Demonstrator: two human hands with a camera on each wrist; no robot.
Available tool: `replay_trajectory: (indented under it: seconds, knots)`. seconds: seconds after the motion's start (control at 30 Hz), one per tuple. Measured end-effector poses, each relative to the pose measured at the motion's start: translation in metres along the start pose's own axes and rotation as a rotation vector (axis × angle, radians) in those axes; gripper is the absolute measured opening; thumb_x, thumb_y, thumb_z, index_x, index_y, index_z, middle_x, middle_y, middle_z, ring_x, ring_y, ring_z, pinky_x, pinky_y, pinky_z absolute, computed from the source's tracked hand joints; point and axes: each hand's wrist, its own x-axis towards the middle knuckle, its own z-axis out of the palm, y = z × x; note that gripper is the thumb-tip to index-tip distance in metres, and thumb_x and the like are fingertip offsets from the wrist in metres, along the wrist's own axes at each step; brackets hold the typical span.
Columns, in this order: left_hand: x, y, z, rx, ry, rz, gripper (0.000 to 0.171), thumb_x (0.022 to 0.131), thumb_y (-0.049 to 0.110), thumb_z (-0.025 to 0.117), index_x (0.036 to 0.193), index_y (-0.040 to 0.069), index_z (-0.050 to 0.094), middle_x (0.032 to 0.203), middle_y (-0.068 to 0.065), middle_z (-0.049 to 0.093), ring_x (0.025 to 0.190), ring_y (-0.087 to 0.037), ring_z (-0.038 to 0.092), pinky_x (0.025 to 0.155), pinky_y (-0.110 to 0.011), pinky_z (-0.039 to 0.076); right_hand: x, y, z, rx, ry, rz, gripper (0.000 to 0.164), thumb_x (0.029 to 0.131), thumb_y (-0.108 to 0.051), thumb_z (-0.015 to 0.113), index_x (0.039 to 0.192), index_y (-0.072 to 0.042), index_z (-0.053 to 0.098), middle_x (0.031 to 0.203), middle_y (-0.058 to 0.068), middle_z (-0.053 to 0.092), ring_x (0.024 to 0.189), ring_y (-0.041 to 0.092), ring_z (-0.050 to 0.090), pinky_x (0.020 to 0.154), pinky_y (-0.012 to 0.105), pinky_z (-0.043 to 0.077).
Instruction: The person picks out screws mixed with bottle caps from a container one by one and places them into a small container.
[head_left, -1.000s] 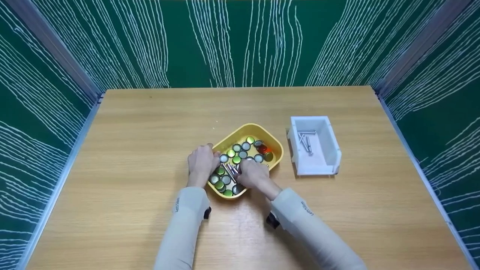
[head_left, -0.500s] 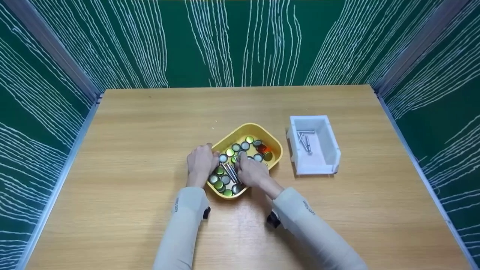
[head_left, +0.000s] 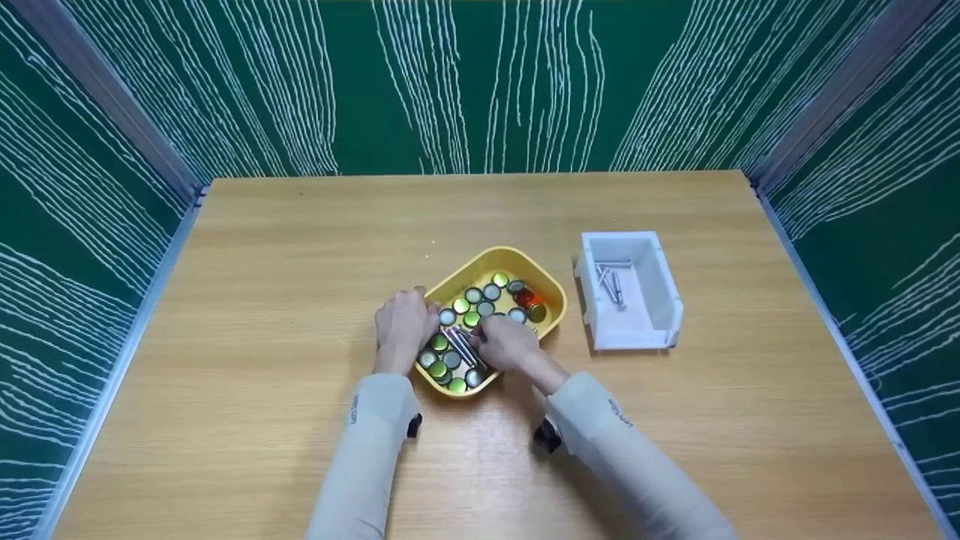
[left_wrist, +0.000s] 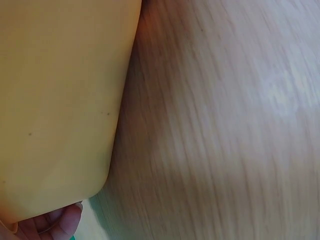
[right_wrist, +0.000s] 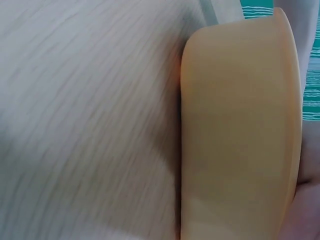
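While bolts [head_left: 459, 348] and bottle caps [head_left: 472, 319] inside the yellow bin [head_left: 480, 268] are shown by the head view, of the bin only the outer wall [right_wrist: 235, 135] is given by either wrist view. The rim is gripped by the left hand [head_left: 406, 322], fingers curled. The right hand [head_left: 508, 345] is held beside the bolts; whether anything is pinched cannot be told.

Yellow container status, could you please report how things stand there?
Left hand gripping yellow container. Right hand inside, at screws, grip unclear. Bottle caps around the screws.
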Motion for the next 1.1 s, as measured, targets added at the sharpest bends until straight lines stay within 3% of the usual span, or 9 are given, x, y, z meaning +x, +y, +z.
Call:
replay_trajectory:
  seconds: [0.23,0.47,0.6,0.73,0.93,1.1]
  knots:
    - [0.001,0.002,-0.002,0.01,-0.012,-0.031,0.033,0.094,0.037,0.06,0.109,0.008,0.068,0.1,-0.017,0.073,0.089,-0.035,0.071,0.072,-0.047,0.057,-0.002,0.001,-0.006,0.099,-0.024,-0.086,0.022,0.099,-0.025,0.057,0.106,-0.008,0.069,0.097,0.01,0.071,0.088,0.025,0.065,0.082,0.041,0.054]
    - [0.001,0.003,-0.003,0.01,-0.022,-0.035,0.034,0.095,0.037,0.059,0.108,0.007,0.067,0.095,-0.016,0.071,0.084,-0.033,0.07,0.071,-0.045,0.058,-0.003,0.006,-0.014,0.235,-0.089,-0.144,0.021,0.1,-0.023,0.054,0.103,-0.008,0.068,0.093,0.007,0.066,0.085,0.02,0.06,0.08,0.036,0.052]
    - [0.001,0.002,-0.002,0.011,-0.03,-0.032,0.035,0.095,0.038,0.059,0.108,0.007,0.067,0.095,-0.016,0.071,0.084,-0.032,0.07,0.071,-0.044,0.058,-0.003,0.011,-0.02,0.259,-0.112,-0.209,0.021,0.101,-0.022,0.053,0.103,-0.006,0.068,0.09,0.009,0.065,0.082,0.017,0.057,0.076,0.032,0.05]
    - [0.001,0.002,-0.002,0.01,-0.036,-0.031,0.034,0.095,0.038,0.06,0.109,0.007,0.067,0.093,-0.014,0.071,0.081,-0.031,0.069,0.07,-0.043,0.057,-0.002,0.017,-0.026,0.257,-0.097,-0.272,0.023,0.101,-0.02,0.053,0.103,-0.002,0.068,0.084,0.008,0.064,0.076,0.014,0.055,0.073,0.029,0.048]
    - [0.0,0.002,-0.002,0.005,-0.04,-0.028,0.034,0.095,0.037,0.06,0.109,0.007,0.067,0.093,-0.014,0.071,0.08,-0.03,0.068,0.07,-0.043,0.057,-0.004,0.03,-0.041,0.318,-0.051,-0.273,0.023,0.1,-0.016,0.053,0.105,0.0,0.069,0.083,0.006,0.063,0.07,0.011,0.053,0.066,0.025,0.047]
    - [0.001,0.002,-0.003,0.01,-0.051,-0.034,0.034,0.096,0.038,0.06,0.11,0.007,0.067,0.092,-0.013,0.071,0.079,-0.029,0.068,0.069,-0.042,0.057,-0.009,0.04,-0.055,0.357,0.008,-0.294,0.021,0.1,-0.013,0.054,0.103,0.002,0.068,0.085,0.012,0.064,0.073,0.021,0.058,0.067,0.025,0.046]
